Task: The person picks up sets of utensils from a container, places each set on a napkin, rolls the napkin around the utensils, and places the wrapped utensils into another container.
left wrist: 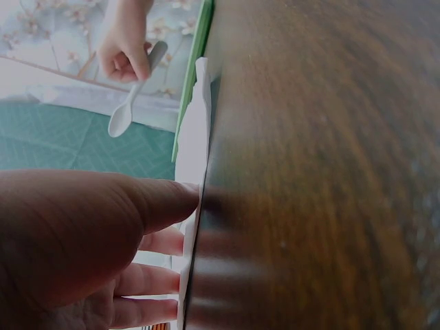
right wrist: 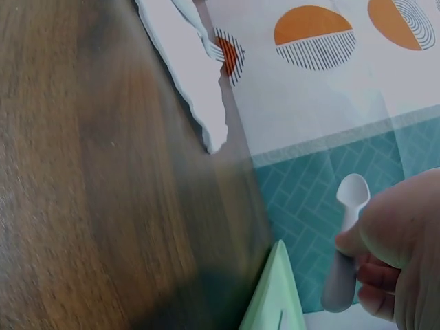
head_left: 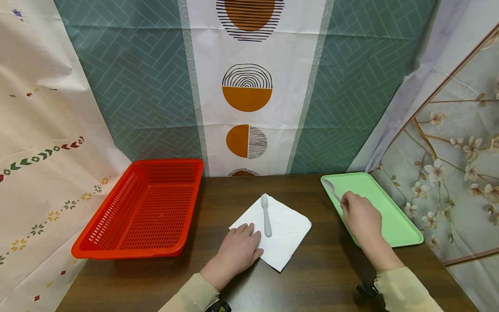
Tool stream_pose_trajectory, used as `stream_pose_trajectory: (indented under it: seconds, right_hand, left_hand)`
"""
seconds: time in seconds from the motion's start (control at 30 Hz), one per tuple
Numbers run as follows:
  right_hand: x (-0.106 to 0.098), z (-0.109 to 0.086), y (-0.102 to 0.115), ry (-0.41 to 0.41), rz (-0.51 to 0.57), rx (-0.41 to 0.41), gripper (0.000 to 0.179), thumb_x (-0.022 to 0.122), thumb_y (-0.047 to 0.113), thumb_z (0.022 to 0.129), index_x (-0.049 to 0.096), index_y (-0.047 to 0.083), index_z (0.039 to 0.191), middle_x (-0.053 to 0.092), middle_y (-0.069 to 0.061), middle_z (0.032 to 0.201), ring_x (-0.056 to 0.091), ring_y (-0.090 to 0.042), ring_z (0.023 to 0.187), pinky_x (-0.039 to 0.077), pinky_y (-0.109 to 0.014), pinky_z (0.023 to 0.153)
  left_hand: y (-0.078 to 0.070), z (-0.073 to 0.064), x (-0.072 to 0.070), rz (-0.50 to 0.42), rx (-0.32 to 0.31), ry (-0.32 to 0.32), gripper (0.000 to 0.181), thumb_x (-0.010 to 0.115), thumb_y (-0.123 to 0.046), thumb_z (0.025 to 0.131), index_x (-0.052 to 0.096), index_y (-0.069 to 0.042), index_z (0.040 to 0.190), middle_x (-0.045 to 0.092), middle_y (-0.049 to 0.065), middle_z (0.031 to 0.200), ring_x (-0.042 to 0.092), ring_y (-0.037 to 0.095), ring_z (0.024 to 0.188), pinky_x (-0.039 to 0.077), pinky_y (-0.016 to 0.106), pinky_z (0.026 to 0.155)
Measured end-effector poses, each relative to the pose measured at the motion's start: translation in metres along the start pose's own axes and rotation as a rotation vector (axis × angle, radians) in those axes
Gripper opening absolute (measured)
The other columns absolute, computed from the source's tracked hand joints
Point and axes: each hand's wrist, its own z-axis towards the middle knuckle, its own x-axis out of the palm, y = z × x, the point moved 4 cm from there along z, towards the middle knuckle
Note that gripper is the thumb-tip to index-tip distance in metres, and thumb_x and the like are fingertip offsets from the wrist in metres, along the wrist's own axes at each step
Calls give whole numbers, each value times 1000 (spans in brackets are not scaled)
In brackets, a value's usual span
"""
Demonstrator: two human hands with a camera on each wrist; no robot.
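A pale grey plastic spoon [head_left: 329, 187] is pinched in my right hand [head_left: 360, 219], above the left side of a green tray [head_left: 390, 216]. The right wrist view shows the thumb and curled fingers round the handle of the spoon [right wrist: 353, 192], its bowl pointing away. My left hand [head_left: 239, 251] rests with spread, fairly straight fingers on the left corner of a white napkin [head_left: 284, 234]. On that napkin lies a grey plastic fork [head_left: 266, 214], tines toward the back, just right of the left fingertips.
A red slotted basket [head_left: 156, 234] stands on the left of the brown wooden table [head_left: 312, 277]. Behind the table hangs a patterned cloth [head_left: 156, 86]. A floral cloth [head_left: 460, 173] hangs along the right side, close to the tray.
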Motion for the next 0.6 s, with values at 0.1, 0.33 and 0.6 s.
stream_pose_trajectory:
  seconds: [0.1,0.33,0.6]
  right_hand:
    - [1,-1,5,13,4,-12,15,77,2,96,64,8,97,67,-9,83,64,-39,74,48,-57,52]
    - [4,-3,16,13,21,-36,19,79,-1,92,63,8,97,67,-8,85,65,-37,75,49,-55,54]
    - [11,-4,27,24,40,-40,19,81,3,94,64,10,96,69,-7,85,66,-35,76,50,-54,55]
  left_hand:
    - [0,-1,0,-3,-2,-1,38,82,-42,99,77,-12,123,72,16,137,68,34,128,57,54,102]
    - [0,-1,0,0,3,-18,38,83,-42,99,77,-12,121,72,16,136,68,34,126,57,54,101]
    - [0,0,1,8,3,-14,39,82,-43,99,77,-12,123,72,16,136,68,34,126,57,52,101]
